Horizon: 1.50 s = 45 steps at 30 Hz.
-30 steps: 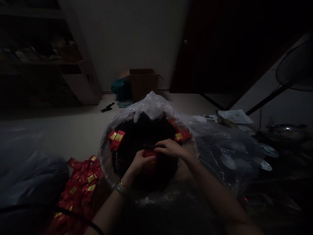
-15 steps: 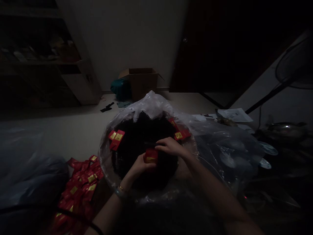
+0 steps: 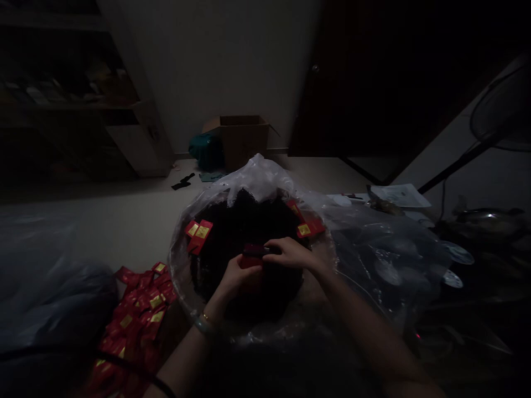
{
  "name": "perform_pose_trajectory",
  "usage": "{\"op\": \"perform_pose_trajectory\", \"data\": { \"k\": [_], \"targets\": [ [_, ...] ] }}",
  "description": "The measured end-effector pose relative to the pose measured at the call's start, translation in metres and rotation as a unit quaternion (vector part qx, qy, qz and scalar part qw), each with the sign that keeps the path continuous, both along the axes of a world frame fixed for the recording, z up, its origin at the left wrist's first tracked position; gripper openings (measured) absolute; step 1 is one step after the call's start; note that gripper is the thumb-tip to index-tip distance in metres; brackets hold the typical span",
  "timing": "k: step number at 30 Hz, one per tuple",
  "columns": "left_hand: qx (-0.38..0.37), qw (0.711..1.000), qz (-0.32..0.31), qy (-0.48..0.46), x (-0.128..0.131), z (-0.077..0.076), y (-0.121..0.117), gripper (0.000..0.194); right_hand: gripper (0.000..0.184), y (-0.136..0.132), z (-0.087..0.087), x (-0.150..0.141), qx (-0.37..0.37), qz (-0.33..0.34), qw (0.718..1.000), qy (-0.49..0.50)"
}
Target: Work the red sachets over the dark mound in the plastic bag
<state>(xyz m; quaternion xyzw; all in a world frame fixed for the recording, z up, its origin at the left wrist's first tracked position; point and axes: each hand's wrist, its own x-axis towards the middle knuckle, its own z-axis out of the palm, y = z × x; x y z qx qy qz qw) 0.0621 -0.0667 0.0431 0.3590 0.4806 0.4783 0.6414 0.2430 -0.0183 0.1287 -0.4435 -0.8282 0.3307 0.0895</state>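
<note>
The room is dim. A clear plastic bag (image 3: 257, 177) lies open in front of me, filled with a heap of dark loose leaves (image 3: 240, 221). Over the heap my left hand (image 3: 234, 276) is closed on a small red packet (image 3: 250, 260), held with its mouth upward. My right hand (image 3: 290, 253) pinches a small dark scoop (image 3: 255, 251) lying across the packet's mouth. A few red packets with gold labels (image 3: 198, 231) rest on the bag's left rim, and others (image 3: 307, 226) on its right rim.
A pile of several red packets (image 3: 136, 315) lies on the floor to my left. A cardboard box (image 3: 243, 135) and a teal bag (image 3: 203, 149) stand by the far wall. Shelving (image 3: 74, 99) is at left, papers (image 3: 398, 196) and a fan (image 3: 501, 110) at right.
The red packet was tilted so its gold label faced me half a second ago; now it is turned mouth up under the scoop. Both hands stay over the leaf heap.
</note>
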Motion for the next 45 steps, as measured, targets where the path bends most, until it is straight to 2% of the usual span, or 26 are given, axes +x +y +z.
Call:
{"op": "perform_pose_trajectory", "data": {
  "k": [9,15,25,32,34,36,39,42,45],
  "targets": [
    [0.014,0.999,-0.010,0.043,-0.001,0.001,-0.001,0.050,0.030,0.003,-0.007,-0.005,0.024,-0.001,1.000,0.003],
    [0.019,0.998,0.025,0.051,-0.001,0.010,0.002,0.048,0.028,0.001,-0.012,-0.005,0.037,0.003,0.999,-0.007],
    [0.005,0.998,0.040,0.039,-0.003,0.007,0.006,0.049,0.026,0.002,-0.020,-0.006,0.060,0.006,0.998,-0.012],
    [-0.002,0.999,0.023,0.044,-0.006,0.007,0.010,0.042,0.031,0.005,-0.029,-0.006,0.009,0.000,0.999,0.037],
    [-0.011,0.999,0.020,0.041,-0.007,0.007,0.012,0.041,0.033,0.008,-0.034,-0.004,-0.002,-0.031,0.996,0.083],
    [-0.015,0.999,0.031,0.031,-0.008,0.006,0.013,0.042,0.035,0.013,-0.042,-0.001,0.010,-0.098,0.989,0.109],
    [-0.003,0.998,0.064,0.018,-0.010,0.004,0.014,0.043,0.039,0.017,-0.055,0.005,0.031,-0.169,0.985,0.030],
    [0.001,0.996,0.086,0.021,-0.011,0.002,0.015,0.044,0.045,0.014,-0.070,0.008,0.035,-0.162,0.981,-0.102],
    [0.007,0.995,0.095,0.028,-0.012,-0.002,0.017,0.046,0.044,0.008,-0.081,0.005,0.072,-0.150,0.976,-0.141]
  ]
}}
